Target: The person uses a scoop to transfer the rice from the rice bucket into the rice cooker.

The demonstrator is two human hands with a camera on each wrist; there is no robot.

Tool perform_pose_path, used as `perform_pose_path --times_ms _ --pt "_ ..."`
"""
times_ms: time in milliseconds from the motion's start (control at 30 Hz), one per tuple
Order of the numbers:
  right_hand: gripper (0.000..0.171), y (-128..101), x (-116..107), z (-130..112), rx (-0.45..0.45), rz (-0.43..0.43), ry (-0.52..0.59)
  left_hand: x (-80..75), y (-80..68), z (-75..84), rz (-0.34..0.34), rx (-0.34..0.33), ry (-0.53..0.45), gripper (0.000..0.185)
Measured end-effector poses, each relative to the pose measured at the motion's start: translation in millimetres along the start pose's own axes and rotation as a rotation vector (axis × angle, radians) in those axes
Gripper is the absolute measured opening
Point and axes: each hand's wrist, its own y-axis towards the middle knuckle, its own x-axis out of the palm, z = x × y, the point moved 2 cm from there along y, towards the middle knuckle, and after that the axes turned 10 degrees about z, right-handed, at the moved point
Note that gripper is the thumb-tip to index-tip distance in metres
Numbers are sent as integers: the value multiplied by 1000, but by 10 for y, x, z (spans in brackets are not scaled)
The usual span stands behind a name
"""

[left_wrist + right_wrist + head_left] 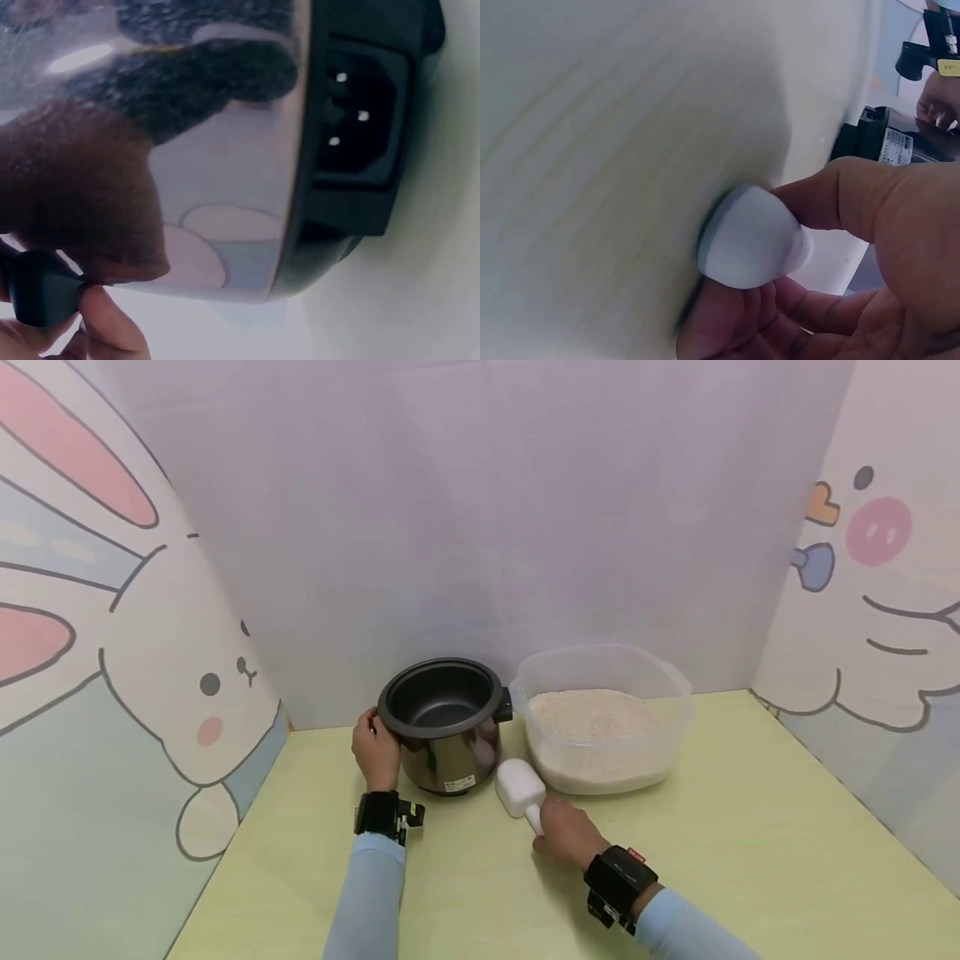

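A dark, shiny rice cooker [446, 752] with no lid stands near the back, its inside showing bare. At its left side my left hand [377, 752] grips the black side handle [46, 289], thumb and fingers about it in the left wrist view. My right hand [567, 832] holds a white scoop [520, 787] by its handle, with the scoop's head between the cooker and a clear plastic tub [684, 697]. Thumb and fingers close around the white handle end [751, 238] in the right wrist view, low over the table. Pale rice-like grains [596, 714] partly fill the tub.
All of this stands on a pale yellow-green table [750, 827]. A plain light backdrop [480, 527] rises right behind the cooker and tub. Cartoon-printed panels stand at left [161, 693] and right [892, 635]. The cooker's power socket [360, 112] has nothing plugged in.
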Motion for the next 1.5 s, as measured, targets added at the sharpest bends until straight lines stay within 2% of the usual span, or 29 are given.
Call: perform_pose_path --times_ms 167,300,433,500,633,767,967,1100,1233,1500 --pt "25 -1 -32 -36 -29 -37 -57 -8 17 3 -34 -10 16 42" --pt "28 -22 -38 -84 46 -41 -109 -16 20 13 -48 -7 20 41" --pt "29 -49 -21 -117 106 -1 -163 -27 17 26 -54 11 23 39" --pt "28 -63 -8 -129 105 31 -187 -32 18 24 -56 14 29 38" --pt "25 -85 35 -124 60 110 -200 -42 28 1 -59 -4 40 39" --pt "22 -105 57 -112 -27 200 -205 -53 36 -9 -65 -15 37 40" --pt "28 -141 53 -102 -166 308 -320 -64 49 -25 -85 -2 61 43" --pt "32 -148 -8 -129 -175 276 -335 -67 52 -37 -107 -5 71 46" --pt "28 -161 -78 -154 -177 229 -312 -65 44 -48 -126 -15 71 49" --pt "25 -173 -216 -210 -252 272 -261 -63 22 -69 -147 2 82 52"
